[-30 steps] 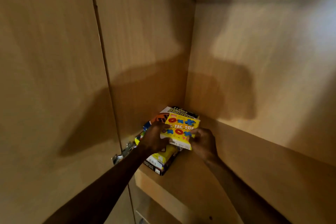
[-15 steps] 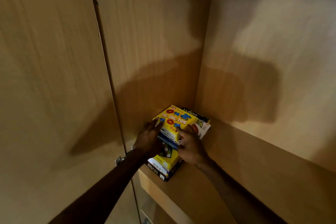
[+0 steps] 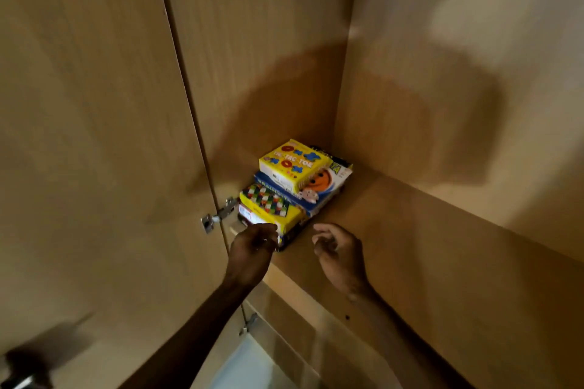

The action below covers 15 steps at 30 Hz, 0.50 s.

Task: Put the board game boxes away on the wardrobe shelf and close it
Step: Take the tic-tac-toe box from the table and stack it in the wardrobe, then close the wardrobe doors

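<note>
The stack of game boxes (image 3: 297, 189) is already parked in the far-left corner of the shelf (image 3: 410, 230), left hand (image 3: 252, 246) and right hand (image 3: 339, 249) loosely curled, nothing gripped, so the door (image 3: 94, 136) just gets swung shut gently, fingers kept off the hinge (image 3: 219, 215).

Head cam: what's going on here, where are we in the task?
A person is putting board games away in a wardrobe. The stack of game boxes sits in the back left corner of the shelf, a yellow tic-tac-toe box on top. The left hand is at the stack's front corner; contact is unclear. The right hand hovers open and empty beside it. The wardrobe door is open.
</note>
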Motion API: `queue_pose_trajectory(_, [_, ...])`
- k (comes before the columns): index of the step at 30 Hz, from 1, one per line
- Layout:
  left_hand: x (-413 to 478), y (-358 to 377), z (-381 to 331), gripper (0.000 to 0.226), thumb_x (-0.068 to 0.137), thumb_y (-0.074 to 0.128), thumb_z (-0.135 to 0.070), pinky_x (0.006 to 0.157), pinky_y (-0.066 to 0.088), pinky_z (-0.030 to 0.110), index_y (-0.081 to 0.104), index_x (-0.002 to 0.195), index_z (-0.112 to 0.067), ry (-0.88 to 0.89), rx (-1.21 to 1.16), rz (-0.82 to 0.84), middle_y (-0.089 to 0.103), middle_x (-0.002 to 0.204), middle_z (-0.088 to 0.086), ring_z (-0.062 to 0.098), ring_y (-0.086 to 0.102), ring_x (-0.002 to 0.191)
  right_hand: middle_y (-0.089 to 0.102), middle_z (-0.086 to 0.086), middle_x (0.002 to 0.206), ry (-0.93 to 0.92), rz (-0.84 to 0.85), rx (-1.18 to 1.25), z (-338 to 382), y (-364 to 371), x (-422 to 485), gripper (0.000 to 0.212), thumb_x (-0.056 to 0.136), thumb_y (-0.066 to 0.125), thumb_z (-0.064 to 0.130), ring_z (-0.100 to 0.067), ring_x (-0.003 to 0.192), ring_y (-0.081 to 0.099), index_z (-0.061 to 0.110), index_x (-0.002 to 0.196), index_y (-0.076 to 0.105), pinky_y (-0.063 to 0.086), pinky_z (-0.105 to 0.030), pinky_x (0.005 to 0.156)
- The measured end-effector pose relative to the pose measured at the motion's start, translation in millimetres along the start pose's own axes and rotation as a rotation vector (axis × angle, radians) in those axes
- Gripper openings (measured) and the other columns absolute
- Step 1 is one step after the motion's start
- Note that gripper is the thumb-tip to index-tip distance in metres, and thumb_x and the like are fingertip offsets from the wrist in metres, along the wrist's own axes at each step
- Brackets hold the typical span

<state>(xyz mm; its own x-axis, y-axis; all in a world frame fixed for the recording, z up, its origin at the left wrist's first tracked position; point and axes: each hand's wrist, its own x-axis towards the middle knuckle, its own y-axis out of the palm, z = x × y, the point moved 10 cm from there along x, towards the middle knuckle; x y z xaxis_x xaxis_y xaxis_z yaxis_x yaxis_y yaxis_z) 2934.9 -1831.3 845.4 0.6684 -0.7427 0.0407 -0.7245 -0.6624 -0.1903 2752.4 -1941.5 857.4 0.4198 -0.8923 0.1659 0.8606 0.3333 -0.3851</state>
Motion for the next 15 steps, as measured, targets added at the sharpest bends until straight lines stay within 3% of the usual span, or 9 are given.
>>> queue_pose_trajectory(3, [-55.7, -1.3, 11.9, 0.019, 0.089, 0.063, -0.002, 0.081, 0.053, 0.026, 0.072, 0.099, -0.016, -0.027, -0.031, 0.026, 0.074, 0.095, 0.0, 0.011, 0.067, 0.086, 0.073, 0.005, 0.085, 0.069, 0.005, 0.046, -15.4, -1.2, -57.1, 0.03, 0.078, 0.059, 0.016, -0.009, 0.083, 0.069, 0.025, 0.103, 0.072, 0.054, -0.021, 0.073])
queue_pose_trajectory(8, [-135.7, -8.0, 25.7, 0.018, 0.091, 0.062, -0.004, 0.084, 0.055, 0.029, 0.07, 0.105, -0.012, -0.021, 0.002, 0.14, 0.072, 0.1, 0.0, 0.013, 0.067, 0.095, 0.073, 0.008, 0.093, 0.14, -0.013, 0.022, -19.7, -8.5, -153.5, 0.027, 0.086, 0.062, 0.008, -0.002, 0.086, 0.067, 0.024, 0.106, 0.071, 0.051, -0.011, 0.07])
queue_pose_trajectory(12, [-193.8, -23.4, 36.7, 0.016, 0.091, 0.063, -0.006, 0.086, 0.055, 0.029, 0.07, 0.101, -0.016, 0.007, 0.01, 0.227, 0.072, 0.099, -0.003, 0.01, 0.067, 0.094, 0.073, 0.008, 0.089, 0.165, -0.093, 0.015, -19.9, -11.1, -230.6, 0.026, 0.084, 0.064, 0.009, -0.004, 0.083, 0.068, 0.03, 0.1, 0.07, 0.054, -0.019, 0.075])
queue_pose_trajectory(15, [-244.6, -45.4, 39.8, 0.016, 0.091, 0.063, -0.006, 0.082, 0.051, 0.022, 0.069, 0.098, -0.019, 0.023, -0.004, 0.271, 0.072, 0.098, -0.002, 0.01, 0.067, 0.092, 0.073, 0.008, 0.087, 0.192, -0.134, 0.012, -15.0, -7.8, -290.8, 0.03, 0.083, 0.063, 0.004, -0.008, 0.085, 0.068, 0.027, 0.102, 0.07, 0.054, -0.024, 0.08])
